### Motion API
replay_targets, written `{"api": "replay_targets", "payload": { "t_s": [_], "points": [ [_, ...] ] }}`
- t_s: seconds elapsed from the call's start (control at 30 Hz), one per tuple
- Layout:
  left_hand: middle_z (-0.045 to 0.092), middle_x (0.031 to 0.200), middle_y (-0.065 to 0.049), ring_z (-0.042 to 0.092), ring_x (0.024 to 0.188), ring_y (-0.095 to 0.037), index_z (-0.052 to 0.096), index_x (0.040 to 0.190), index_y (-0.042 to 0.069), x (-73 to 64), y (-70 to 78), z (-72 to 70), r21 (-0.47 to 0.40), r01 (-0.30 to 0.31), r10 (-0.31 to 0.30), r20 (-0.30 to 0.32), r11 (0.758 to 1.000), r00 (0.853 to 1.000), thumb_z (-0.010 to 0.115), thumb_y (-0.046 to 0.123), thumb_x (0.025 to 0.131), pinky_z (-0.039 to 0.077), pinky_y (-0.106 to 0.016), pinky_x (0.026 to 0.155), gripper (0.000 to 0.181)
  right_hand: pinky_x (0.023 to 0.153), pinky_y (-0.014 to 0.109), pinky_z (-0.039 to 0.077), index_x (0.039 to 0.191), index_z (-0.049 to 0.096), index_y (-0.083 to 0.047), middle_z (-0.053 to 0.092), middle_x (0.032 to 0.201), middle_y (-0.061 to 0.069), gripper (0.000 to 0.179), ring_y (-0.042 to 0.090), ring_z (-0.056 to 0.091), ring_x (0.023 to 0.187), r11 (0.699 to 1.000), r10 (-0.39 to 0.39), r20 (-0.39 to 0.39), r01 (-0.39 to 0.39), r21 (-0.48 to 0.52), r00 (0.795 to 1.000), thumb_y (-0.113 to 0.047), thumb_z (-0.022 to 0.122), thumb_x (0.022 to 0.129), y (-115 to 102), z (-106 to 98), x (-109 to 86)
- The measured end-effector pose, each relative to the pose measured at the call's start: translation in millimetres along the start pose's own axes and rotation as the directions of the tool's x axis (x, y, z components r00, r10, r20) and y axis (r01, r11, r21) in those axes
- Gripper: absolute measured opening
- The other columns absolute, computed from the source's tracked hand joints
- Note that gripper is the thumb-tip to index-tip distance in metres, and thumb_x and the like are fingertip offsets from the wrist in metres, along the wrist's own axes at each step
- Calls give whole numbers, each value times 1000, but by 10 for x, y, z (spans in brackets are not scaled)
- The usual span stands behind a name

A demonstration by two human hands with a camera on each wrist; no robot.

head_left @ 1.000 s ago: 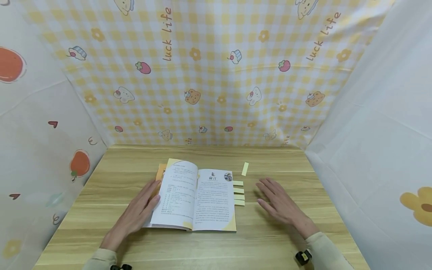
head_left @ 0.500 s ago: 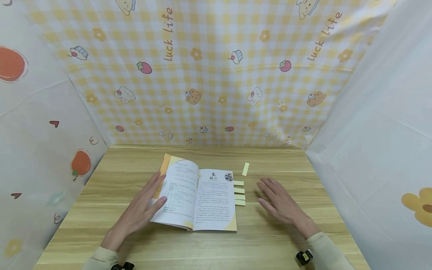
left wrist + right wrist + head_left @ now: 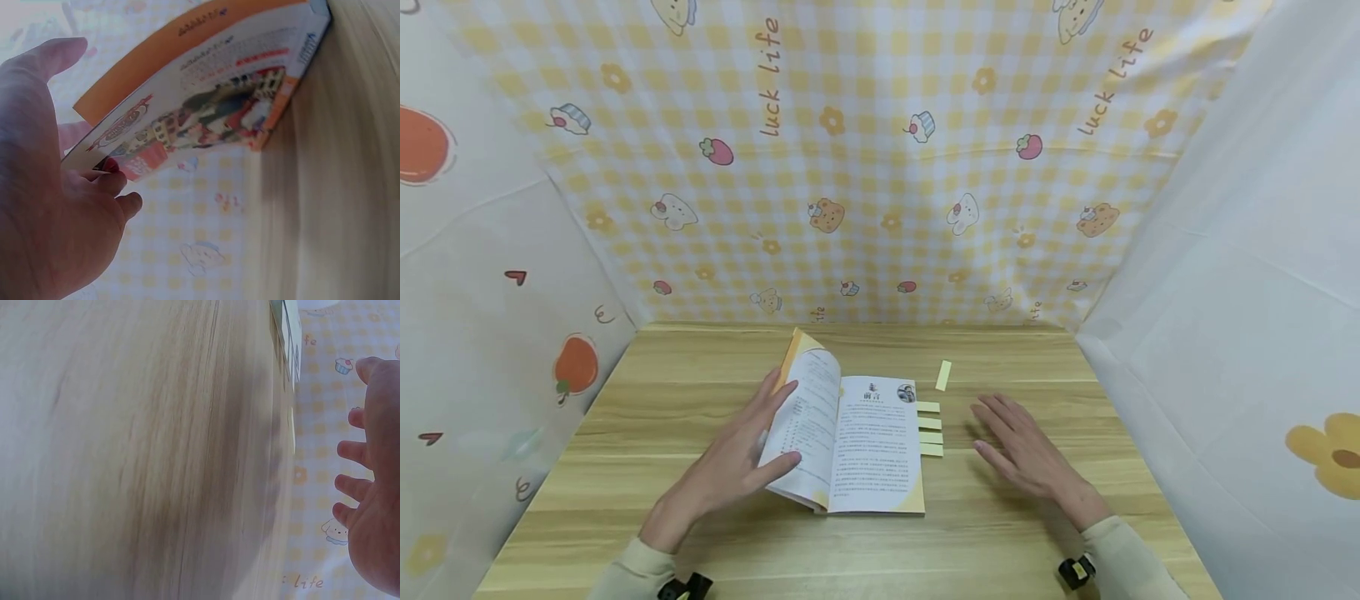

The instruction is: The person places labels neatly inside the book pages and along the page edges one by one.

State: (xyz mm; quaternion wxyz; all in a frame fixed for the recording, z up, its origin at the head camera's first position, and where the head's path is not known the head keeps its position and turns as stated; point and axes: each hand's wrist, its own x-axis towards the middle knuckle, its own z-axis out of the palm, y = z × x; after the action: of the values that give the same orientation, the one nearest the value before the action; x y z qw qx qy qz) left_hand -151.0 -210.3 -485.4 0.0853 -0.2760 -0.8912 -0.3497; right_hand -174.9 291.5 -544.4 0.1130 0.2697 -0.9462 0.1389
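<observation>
A paperback book [image 3: 874,450] lies spread on the table, its right page flat. My left hand [image 3: 733,450] holds the raised left side, thumb on the page face and other fingers behind. The left wrist view shows the orange and white cover [image 3: 206,106] standing steeply, its outer edge between the fingers of the left hand [image 3: 56,175]. To the right of the book, my right hand [image 3: 1018,450] has its fingers loosely extended and holds nothing; the right wrist view shows this hand [image 3: 375,481] above the wood surface.
Several pale yellow sticky tabs [image 3: 930,423] stick out from the book's right edge. A single yellow strip [image 3: 943,375] lies on the wooden table [image 3: 880,554] behind them. Patterned cloth [image 3: 865,183] hangs along the table's back edge and at both sides.
My left hand has moved right and lifted the book's left side, which now stands steeper and leans toward the spine. The right hand has stayed in place.
</observation>
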Motion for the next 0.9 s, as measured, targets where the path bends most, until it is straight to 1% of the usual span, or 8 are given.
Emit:
{"api": "replay_targets", "payload": {
  "t_s": [0.07, 0.17, 0.3, 0.43, 0.57, 0.67, 0.8, 0.9],
  "points": [
    [19, 188, -28, 38, 166, -58, 32, 180, 20, 27, 57, 7, 11, -40, 40, 7, 999, 999, 83, 33, 99, 47, -80, 119, 97, 142, 56, 26, 167, 53, -5, 53, 173, 23, 65, 49, 46, 163, 1000, 6, 4, -6, 0, 1000, -34, 69, 111, 1, -10, -3],
    [19, 188, -27, 42, 164, -56, 33, 179, 20, 67, 147, 26, 6, -91, 91, 32, 996, 995, 84, 32, 98, 50, -78, 118, 97, 141, 57, 26, 167, 53, -5, 52, 173, 23, 65, 49, 46, 163, 1000, 10, 2, -10, 5, 1000, -34, 69, 110, 0, -26, -7],
    [17, 190, -20, 43, 165, -52, 32, 180, 23, 122, 255, 73, -7, -121, 121, 75, 993, 990, 85, 34, 99, 53, -74, 119, 97, 146, 50, 17, 167, 52, -6, 52, 174, 22, 65, 49, 45, 164, 1000, 10, -3, -10, 12, 1000, -34, 69, 111, 1, -31, -15],
    [17, 192, -13, 39, 169, -48, 31, 180, 26, 196, 328, 157, 21, -125, 121, 111, 992, 986, 84, 40, 100, 53, -72, 121, 97, 147, 41, 8, 168, 52, -6, 51, 174, 22, 66, 49, 45, 164, 1000, 4, -9, -4, 10, 1000, -34, 69, 111, 4, -26, -22],
    [16, 192, -9, 26, 176, -42, 29, 181, 30, 282, 371, 256, 58, -135, 125, 144, 989, 982, 86, 44, 98, 40, -72, 133, 101, 145, 29, -4, 168, 51, -6, 51, 174, 22, 66, 50, 44, 164, 1000, -3, -12, 3, 7, 1000, -33, 69, 111, 3, -25, -26],
    [17, 192, -9, 20, 178, -43, 29, 181, 30, 343, 394, 322, 75, -158, 145, 158, 985, 977, 86, 47, 96, 29, -72, 139, 104, 141, 23, -10, 168, 51, -6, 51, 174, 22, 66, 50, 44, 164, 1000, -9, -12, 9, 7, 1000, -33, 70, 110, 3, -29, -29],
    [21, 192, -10, 21, 177, -44, 29, 181, 28, 424, 421, 404, 114, -205, 185, 165, 972, 969, 86, 56, 94, 26, -70, 141, 108, 140, 20, -12, 168, 52, -6, 52, 174, 22, 66, 50, 45, 163, 1000, -14, -15, 14, 6, 1000, -33, 70, 110, 2, -36, -34],
    [21, 192, -8, 21, 177, -43, 29, 181, 26, 481, 437, 470, 162, -239, 207, 189, 958, 960, 82, 64, 94, 24, -67, 142, 109, 139, 19, -12, 168, 52, -7, 53, 173, 22, 66, 51, 45, 163, 1000, -19, -20, 19, 4, 1000, -32, 70, 110, 1, -37, -39]
  ]
}}
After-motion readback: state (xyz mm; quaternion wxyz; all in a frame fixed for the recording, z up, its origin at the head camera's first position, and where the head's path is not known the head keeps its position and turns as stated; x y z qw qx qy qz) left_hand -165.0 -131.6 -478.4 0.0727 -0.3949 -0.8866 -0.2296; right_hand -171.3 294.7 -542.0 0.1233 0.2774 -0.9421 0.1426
